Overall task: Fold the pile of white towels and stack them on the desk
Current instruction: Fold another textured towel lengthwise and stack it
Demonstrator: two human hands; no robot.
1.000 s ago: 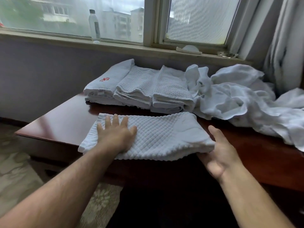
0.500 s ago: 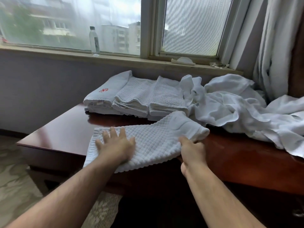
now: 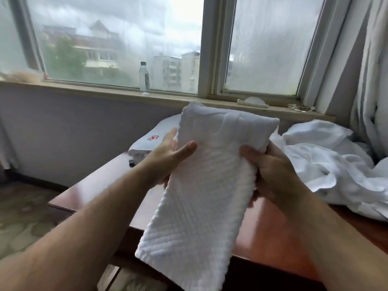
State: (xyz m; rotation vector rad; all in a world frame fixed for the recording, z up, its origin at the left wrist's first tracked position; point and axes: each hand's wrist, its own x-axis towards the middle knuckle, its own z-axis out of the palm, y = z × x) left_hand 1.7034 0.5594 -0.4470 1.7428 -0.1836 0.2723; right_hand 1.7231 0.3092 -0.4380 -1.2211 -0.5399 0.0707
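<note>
A folded white waffle towel (image 3: 207,185) hangs lifted above the red-brown desk (image 3: 100,185), long side running toward me. My left hand (image 3: 168,158) holds its left edge, thumb on top and fingers behind. My right hand (image 3: 273,171) grips its right edge, thumb over the front. Behind the towel, mostly hidden, lies the stack of folded towels (image 3: 147,143), the top one with a red emblem. A heap of unfolded white towels (image 3: 336,164) lies on the desk's right side.
A clear water bottle (image 3: 144,78) stands on the windowsill. Small white and glass items (image 3: 254,101) rest on the sill farther right. A pale curtain (image 3: 369,91) hangs at the right. Patterned floor (image 3: 23,217) lies left of the desk.
The towel lay flat on the desk under my left palm; both hands have now taken hold of its sides and lifted it off the desk. The view has tilted upward.
</note>
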